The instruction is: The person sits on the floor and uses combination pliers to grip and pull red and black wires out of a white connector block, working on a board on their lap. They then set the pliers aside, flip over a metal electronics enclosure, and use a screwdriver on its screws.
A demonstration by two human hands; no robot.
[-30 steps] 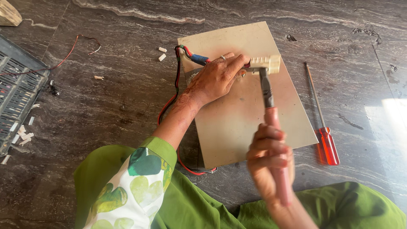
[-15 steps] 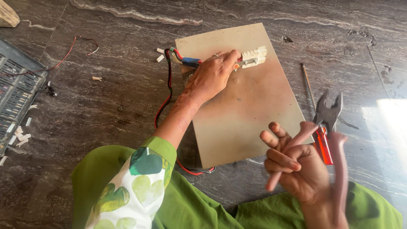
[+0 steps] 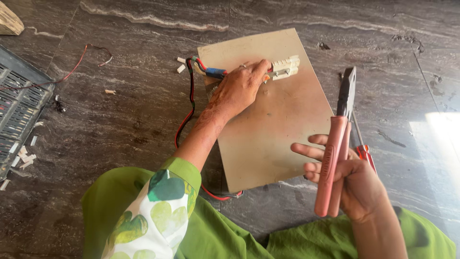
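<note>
While our left hand (image 3: 239,88) presses down on the white connector block (image 3: 285,67) w/ fingers closed over its near end, our right hand (image 3: 352,180) grips the pink-handled pliers (image 3: 335,144), jaws shut & pointing away from us, raised above the floor. Connector sits at the far edge of the tan board (image 3: 273,139), which lies flat on the dark stone floor (image 3: 134,110). Red, black & green wires (image 3: 189,103) run from the block's left side, w/ a blue sleeve (image 3: 214,73) near the hand, loop down past the board's left edge & come out under its near corner. Red-handled screwdriver (image 3: 365,151) lies on the floor just right of the board, mostly behind the pliers & our right hand, so only bits of shaft & handle show. Small white scraps (image 3: 181,64) lie near the board's far-left corner, more by a dark slotted tray (image 3: 21,103) at left, cut off by the frame. Wood piece (image 3: 9,21) top-left also cut off. A thin red wire (image 3: 79,60) trails loose on the floor near the tray. Bright glare at right washes out the floor there. What's under our left palm we can't make out
</note>
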